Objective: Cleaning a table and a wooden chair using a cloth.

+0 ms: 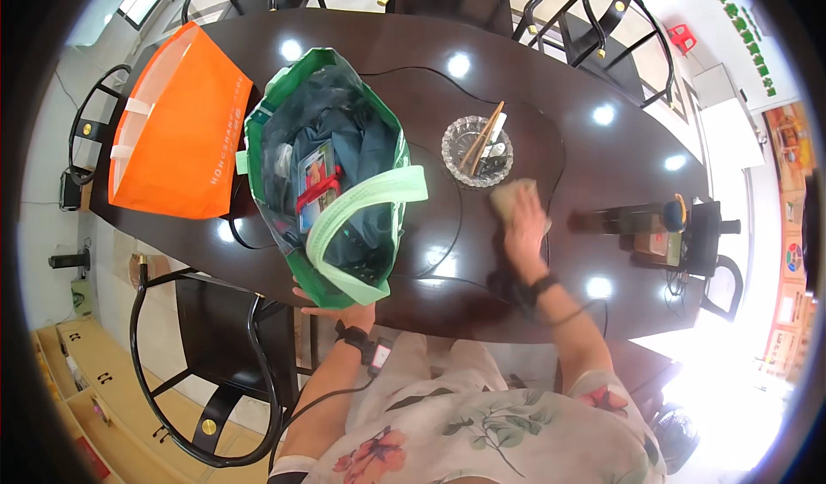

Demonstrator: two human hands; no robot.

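Note:
My right hand [526,231] presses a folded beige cloth [508,198] onto the dark brown tabletop, its fingers closed over it. Just beyond the cloth stands a cut-glass ashtray [451,153] with thin wooden sticks and some small white items in it. My left hand [348,314] is at the table's near edge, against the bottom of a green shopping bag [391,131]. Its visible fingers stretch out to the left; the bag hides part of the hand. Inside the bag lie dark grey fabric and a colourful box [315,183] with a red ribbon.
An orange bag [185,135] lies left of the green one. Toward the right end are a dark box-like item [662,243] and a black stand [707,239]. Thin black cables [462,217] cross the tabletop. Black chairs [228,312] surround the table.

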